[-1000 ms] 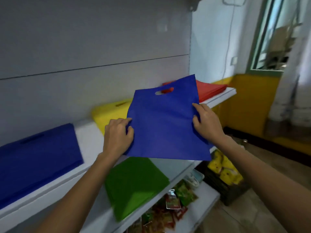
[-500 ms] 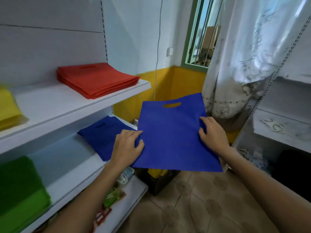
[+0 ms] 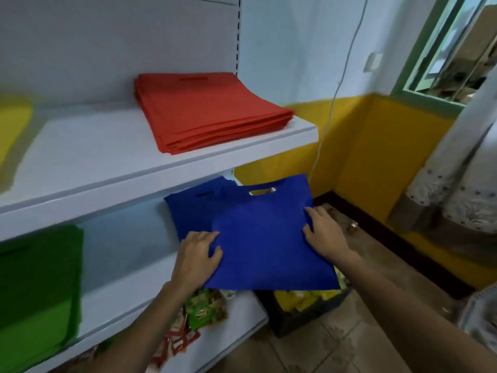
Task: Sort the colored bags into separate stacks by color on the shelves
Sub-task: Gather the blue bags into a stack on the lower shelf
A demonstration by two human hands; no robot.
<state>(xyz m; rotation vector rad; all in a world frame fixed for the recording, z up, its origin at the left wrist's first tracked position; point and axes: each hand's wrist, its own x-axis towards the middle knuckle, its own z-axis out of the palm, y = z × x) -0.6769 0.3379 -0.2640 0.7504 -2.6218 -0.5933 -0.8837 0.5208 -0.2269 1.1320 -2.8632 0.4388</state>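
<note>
Bag in hand: blue bag (image 3: 269,238), flat, with its cut-out handle pointing away from the person. It is held in front of the right end of the lower shelf (image 3: 129,278) and overlaps the blue stack (image 3: 193,211).
Left hand (image 3: 197,261): pinches the bag's left edge, thumb on the top face.
Right hand (image 3: 326,235): grips the right edge with fingers over the top face; the underside is hidden.
Blue stack: lies at the lower shelf's right end, below the front edge of the upper shelf (image 3: 107,157).
Other stacks: red stack (image 3: 209,114) at the upper shelf's right end; green stack (image 3: 37,286) at the lower shelf's left.
Step, as judged: laying the bag on the blue stack.
Technique: keep the fabric taut and level, slide it in under the upper shelf, match handle slot and corners to the stack, and let go of both edges together.
Risk: limp fabric may sag, fold or drag the top bag backward.
</note>
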